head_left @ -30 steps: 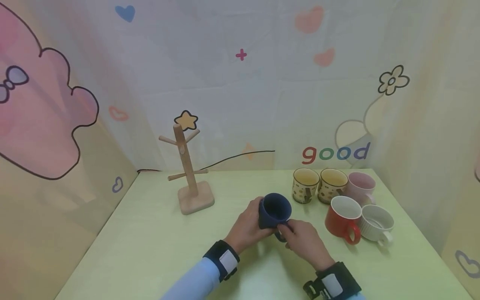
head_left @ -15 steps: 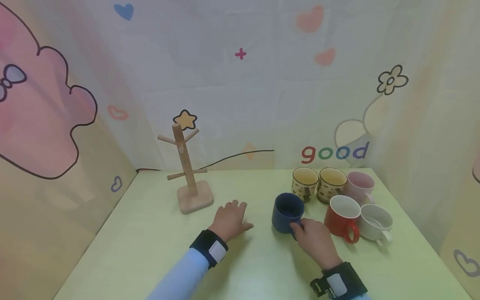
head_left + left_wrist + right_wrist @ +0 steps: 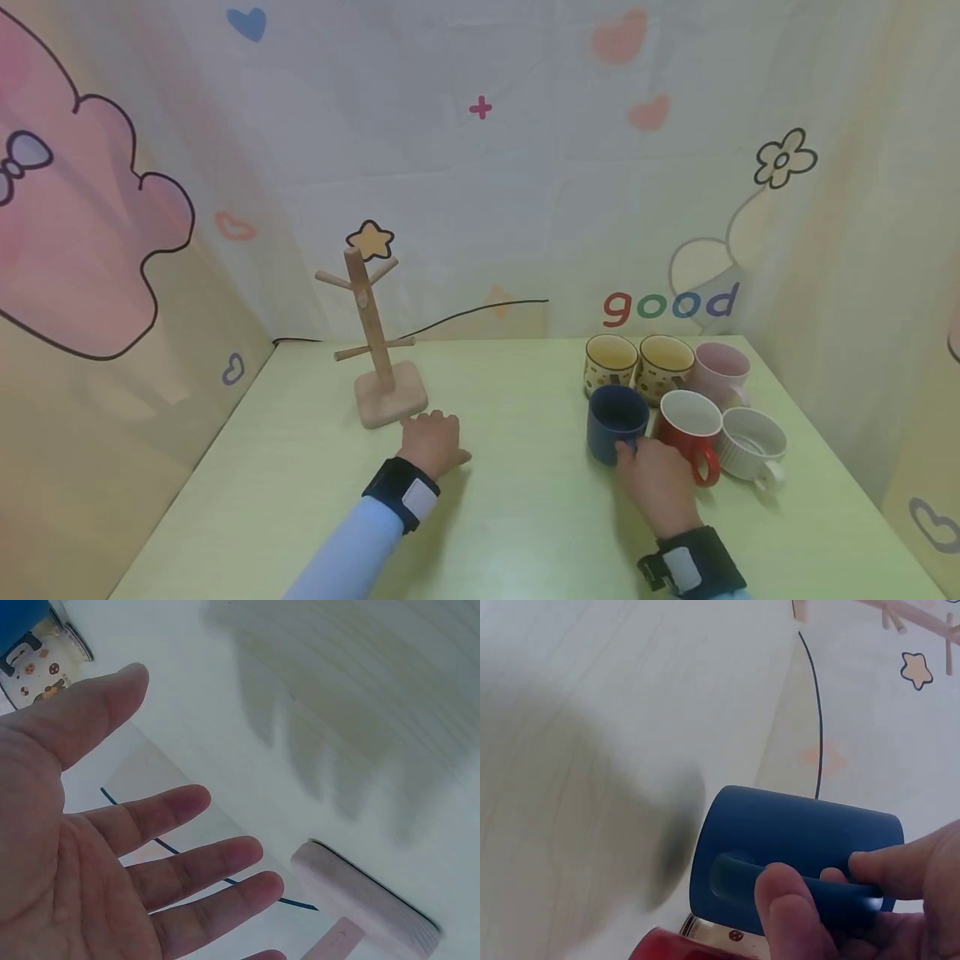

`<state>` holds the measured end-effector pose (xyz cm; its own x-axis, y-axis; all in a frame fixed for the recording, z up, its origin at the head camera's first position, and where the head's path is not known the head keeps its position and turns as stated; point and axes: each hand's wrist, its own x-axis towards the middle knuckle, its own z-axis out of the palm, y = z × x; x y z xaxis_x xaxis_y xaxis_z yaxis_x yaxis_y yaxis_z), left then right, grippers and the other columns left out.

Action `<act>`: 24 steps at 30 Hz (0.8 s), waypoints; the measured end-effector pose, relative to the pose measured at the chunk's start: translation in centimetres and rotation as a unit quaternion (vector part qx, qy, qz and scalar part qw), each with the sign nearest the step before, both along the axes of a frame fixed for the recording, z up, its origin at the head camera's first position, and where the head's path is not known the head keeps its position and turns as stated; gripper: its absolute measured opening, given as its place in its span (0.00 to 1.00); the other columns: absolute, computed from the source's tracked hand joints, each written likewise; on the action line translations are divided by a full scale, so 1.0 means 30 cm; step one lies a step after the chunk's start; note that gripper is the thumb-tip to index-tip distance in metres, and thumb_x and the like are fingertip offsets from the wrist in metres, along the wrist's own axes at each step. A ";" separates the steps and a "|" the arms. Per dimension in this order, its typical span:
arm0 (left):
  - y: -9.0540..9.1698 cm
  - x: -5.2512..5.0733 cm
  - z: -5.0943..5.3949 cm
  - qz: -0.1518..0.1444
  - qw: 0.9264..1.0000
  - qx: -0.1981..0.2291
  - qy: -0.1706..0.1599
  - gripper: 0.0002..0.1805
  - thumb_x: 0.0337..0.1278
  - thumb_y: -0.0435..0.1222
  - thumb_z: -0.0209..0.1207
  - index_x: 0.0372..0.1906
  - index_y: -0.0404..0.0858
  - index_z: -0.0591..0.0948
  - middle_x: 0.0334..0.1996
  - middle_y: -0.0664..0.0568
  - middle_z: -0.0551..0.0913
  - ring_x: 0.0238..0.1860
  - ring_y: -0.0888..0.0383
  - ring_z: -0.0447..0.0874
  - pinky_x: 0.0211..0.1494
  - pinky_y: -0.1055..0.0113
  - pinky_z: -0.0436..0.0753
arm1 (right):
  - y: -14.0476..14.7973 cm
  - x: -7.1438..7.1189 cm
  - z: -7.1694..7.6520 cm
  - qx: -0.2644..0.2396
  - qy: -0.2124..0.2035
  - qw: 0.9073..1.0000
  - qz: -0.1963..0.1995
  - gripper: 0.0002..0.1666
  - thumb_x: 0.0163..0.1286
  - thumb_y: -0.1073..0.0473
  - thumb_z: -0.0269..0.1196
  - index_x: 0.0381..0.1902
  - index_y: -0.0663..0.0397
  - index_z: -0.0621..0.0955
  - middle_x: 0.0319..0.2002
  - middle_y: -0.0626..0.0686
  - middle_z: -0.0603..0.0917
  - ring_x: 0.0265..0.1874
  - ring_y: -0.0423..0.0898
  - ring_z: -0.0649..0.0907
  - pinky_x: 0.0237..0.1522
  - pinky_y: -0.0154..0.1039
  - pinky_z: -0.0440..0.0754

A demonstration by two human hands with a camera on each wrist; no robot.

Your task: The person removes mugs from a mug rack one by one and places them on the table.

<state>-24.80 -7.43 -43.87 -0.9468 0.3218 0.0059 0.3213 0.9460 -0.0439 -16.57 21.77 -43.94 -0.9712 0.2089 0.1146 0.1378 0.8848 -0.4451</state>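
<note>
In the head view my right hand (image 3: 660,487) grips the handle of a dark blue mug (image 3: 617,425). That mug is upright, just left of a red mug (image 3: 686,429). The right wrist view has thumb and fingers curled round the blue handle (image 3: 802,889); a shadow lies by the mug's base, and I cannot tell whether the base touches the tabletop. My left hand (image 3: 431,446) holds nothing and hovers in front of a wooden mug tree (image 3: 392,396). Its fingers (image 3: 202,862) are spread and relaxed in the left wrist view.
Behind the blue mug stand two patterned yellow mugs (image 3: 611,360) (image 3: 663,367) and a pink mug (image 3: 720,371). A white ribbed cup (image 3: 752,446) is right of the red one. The pale green table (image 3: 495,533) ends at a printed curtain (image 3: 480,208).
The left hand has let go of the blue mug and moved left toward the mug tree. My right hand has carried the mug rightward to beside the red mug.
</note>
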 end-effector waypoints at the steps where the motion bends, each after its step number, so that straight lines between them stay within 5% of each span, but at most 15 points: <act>1: -0.002 0.000 0.000 0.000 1.000 -0.001 -0.003 0.26 0.50 0.54 0.70 0.41 0.34 0.83 0.35 0.42 0.82 0.41 0.41 0.83 0.54 0.37 0.76 | 0.003 0.000 0.000 0.002 -0.001 1.000 -0.003 0.22 0.71 0.55 0.58 0.33 0.74 0.81 0.28 0.66 0.83 0.27 0.62 0.82 0.28 0.54 0.78; 18: 0.011 0.012 -0.013 0.003 1.000 0.010 -0.023 0.25 0.52 0.53 0.69 0.42 0.35 0.83 0.33 0.43 0.81 0.38 0.44 0.82 0.47 0.43 0.79 | 0.028 -0.010 -0.025 -0.031 -0.046 0.998 -0.015 0.23 0.72 0.53 0.57 0.31 0.72 0.80 0.24 0.60 0.81 0.23 0.55 0.78 0.26 0.47 0.75; 24: 0.009 0.014 -0.014 0.003 1.000 0.015 -0.022 0.24 0.52 0.53 0.69 0.41 0.35 0.83 0.32 0.44 0.80 0.37 0.45 0.81 0.44 0.46 0.80 | 0.036 0.002 -0.012 -0.007 -0.054 0.998 -0.010 0.25 0.72 0.48 0.58 0.25 0.66 0.79 0.19 0.57 0.78 0.21 0.55 0.77 0.28 0.50 0.75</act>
<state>-24.39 -7.17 -44.28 -0.9482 0.3164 -0.0265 0.3166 0.9486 -0.0008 -16.50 22.85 -44.29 -0.9733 0.2293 0.0065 0.2032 0.8750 -0.4393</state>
